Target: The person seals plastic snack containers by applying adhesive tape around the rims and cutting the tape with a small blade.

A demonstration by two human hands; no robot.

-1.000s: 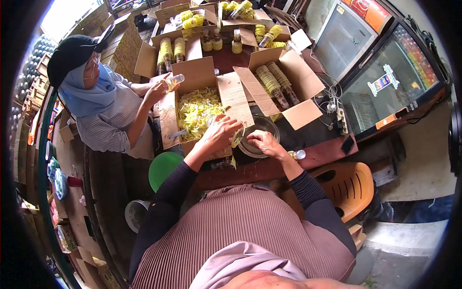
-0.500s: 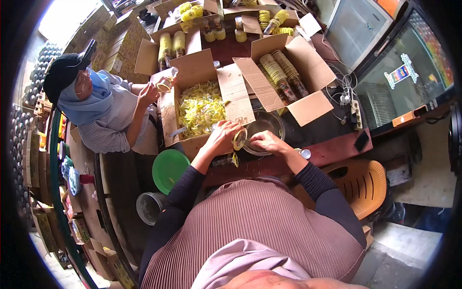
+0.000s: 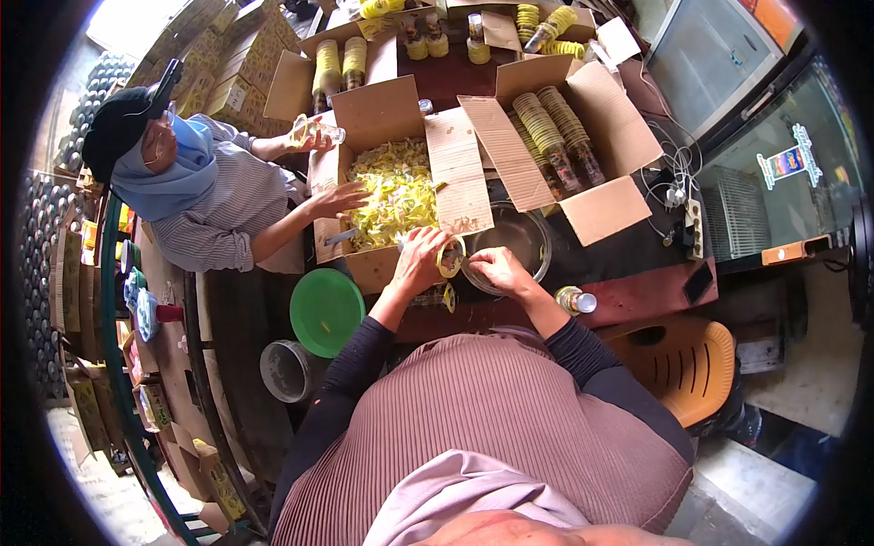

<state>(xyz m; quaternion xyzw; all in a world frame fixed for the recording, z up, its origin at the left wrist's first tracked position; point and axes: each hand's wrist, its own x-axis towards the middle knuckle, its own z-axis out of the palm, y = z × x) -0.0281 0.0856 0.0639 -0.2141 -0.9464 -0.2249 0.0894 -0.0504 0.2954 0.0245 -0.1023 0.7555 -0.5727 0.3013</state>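
My left hand (image 3: 421,261) is closed around a small clear round container with a yellow rim (image 3: 452,257), its mouth turned towards my right hand. A yellow strip hangs below it. My right hand (image 3: 503,270) is held just to the right, with thumb and fingers pinched together; what they hold, if anything, is too small to make out. Beneath and behind my right hand is a round metal bowl (image 3: 539,238). An open cardboard box (image 3: 375,270) full of yellow wrapper-like pieces (image 3: 393,196) stands just beyond my left hand.
A co-worker (image 3: 218,200) stands on the left at the box. Another box (image 3: 612,218) holds yellow-rimmed stacks. A clear jar (image 3: 575,300), a phone (image 3: 698,283) and a power strip (image 3: 693,229) lie to the right. A green basin (image 3: 326,314) and an orange chair (image 3: 678,369) are nearer.
The co-worker's one hand has reached down to the yellow pieces, while the other holds a clear container. My right hand stays pinched beside the rim. The camera view has shifted slightly.
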